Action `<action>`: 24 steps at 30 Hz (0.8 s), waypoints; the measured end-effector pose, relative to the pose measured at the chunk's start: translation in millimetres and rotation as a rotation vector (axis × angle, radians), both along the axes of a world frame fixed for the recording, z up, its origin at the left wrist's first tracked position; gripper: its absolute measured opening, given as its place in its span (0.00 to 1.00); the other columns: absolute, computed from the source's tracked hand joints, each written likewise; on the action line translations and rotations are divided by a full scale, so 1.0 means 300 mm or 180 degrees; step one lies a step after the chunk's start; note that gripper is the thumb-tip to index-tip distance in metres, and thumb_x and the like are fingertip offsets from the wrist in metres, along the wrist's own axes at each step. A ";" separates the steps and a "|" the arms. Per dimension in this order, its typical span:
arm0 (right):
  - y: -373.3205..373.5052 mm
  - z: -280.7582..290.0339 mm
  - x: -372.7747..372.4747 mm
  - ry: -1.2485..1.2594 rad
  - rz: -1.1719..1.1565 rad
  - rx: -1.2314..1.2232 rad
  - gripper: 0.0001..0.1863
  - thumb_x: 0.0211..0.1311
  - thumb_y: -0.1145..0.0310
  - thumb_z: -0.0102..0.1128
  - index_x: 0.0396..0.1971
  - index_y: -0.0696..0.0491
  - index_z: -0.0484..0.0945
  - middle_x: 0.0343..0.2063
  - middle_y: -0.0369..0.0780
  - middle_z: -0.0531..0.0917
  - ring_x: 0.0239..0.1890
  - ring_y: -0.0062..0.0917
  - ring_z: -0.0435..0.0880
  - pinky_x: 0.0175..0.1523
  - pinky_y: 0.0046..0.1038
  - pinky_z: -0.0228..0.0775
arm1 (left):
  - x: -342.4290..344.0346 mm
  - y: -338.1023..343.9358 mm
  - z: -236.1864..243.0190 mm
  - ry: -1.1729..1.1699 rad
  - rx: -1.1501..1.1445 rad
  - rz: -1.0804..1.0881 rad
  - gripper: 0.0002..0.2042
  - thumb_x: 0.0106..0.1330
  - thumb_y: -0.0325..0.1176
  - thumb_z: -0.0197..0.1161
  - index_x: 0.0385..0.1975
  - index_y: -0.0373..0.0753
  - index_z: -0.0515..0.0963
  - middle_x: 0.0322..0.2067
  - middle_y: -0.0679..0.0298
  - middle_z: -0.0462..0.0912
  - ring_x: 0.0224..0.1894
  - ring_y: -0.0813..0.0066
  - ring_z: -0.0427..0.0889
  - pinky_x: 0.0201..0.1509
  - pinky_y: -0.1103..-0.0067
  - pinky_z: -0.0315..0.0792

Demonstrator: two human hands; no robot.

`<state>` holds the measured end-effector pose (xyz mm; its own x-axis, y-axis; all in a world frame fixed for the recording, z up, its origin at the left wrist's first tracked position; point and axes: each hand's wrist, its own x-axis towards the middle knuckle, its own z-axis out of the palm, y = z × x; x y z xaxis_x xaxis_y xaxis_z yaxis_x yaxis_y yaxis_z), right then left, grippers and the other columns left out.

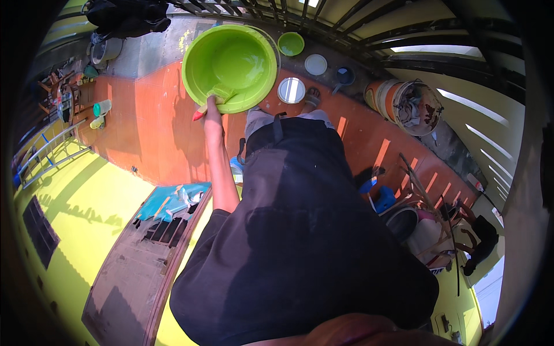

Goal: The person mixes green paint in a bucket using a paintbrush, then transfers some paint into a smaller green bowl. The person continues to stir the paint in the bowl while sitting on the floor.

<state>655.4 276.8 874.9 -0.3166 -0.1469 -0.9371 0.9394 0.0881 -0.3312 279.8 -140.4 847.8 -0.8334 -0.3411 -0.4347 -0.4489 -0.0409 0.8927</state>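
My left hand [213, 108] is closed around a paintbrush [200, 112] with a red-tipped handle. Its bristles, coated in yellow-green, rest inside the near left rim of a large lime-green bucket [190, 69]. Wet-looking lime-green paint [245, 60] covers the bucket's inside, and a thin handle arcs along its right side. My right hand does not show anywhere in the picture.
Beyond my feet are a small green bowl [291, 44], two white lids [291, 90] and a dark dipper [345, 75]. A stained bucket [412, 106] lies right, below black railings [438, 26]. A ladder [55, 153] leans left; clutter and a person [483, 242] are lower right.
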 end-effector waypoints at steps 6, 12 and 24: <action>-0.049 0.045 0.038 -0.0105 0.0493 -0.0269 0.15 0.65 0.65 0.57 0.42 0.61 0.82 0.39 0.41 0.85 0.39 0.23 0.81 0.46 0.27 0.70 | 0.123 -0.084 0.053 0.0228 -0.0134 -0.0129 0.20 0.69 0.34 0.56 0.58 0.31 0.68 0.51 0.58 0.77 0.52 0.69 0.76 0.58 0.72 0.70; -0.196 0.020 -0.066 -0.0100 0.1304 -0.0364 0.14 0.65 0.66 0.57 0.42 0.61 0.82 0.38 0.41 0.85 0.39 0.23 0.81 0.46 0.26 0.70 | 0.208 -0.228 0.096 0.0508 -0.0273 -0.0148 0.18 0.68 0.30 0.56 0.56 0.33 0.69 0.49 0.59 0.78 0.50 0.70 0.77 0.55 0.73 0.70; -0.497 -0.176 -0.424 0.0757 0.0107 0.0564 0.17 0.66 0.61 0.60 0.37 0.63 0.81 0.27 0.44 0.83 0.33 0.22 0.80 0.42 0.27 0.70 | 0.333 -0.505 0.080 0.0471 -0.0354 0.0797 0.18 0.66 0.28 0.56 0.54 0.31 0.70 0.49 0.57 0.79 0.51 0.69 0.78 0.56 0.73 0.70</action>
<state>528.2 127.7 822.0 -0.5280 -0.0015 -0.8492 0.8329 0.1939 -0.5183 379.7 -291.8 871.9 -0.7690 -0.5825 -0.2634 -0.3019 -0.0323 0.9528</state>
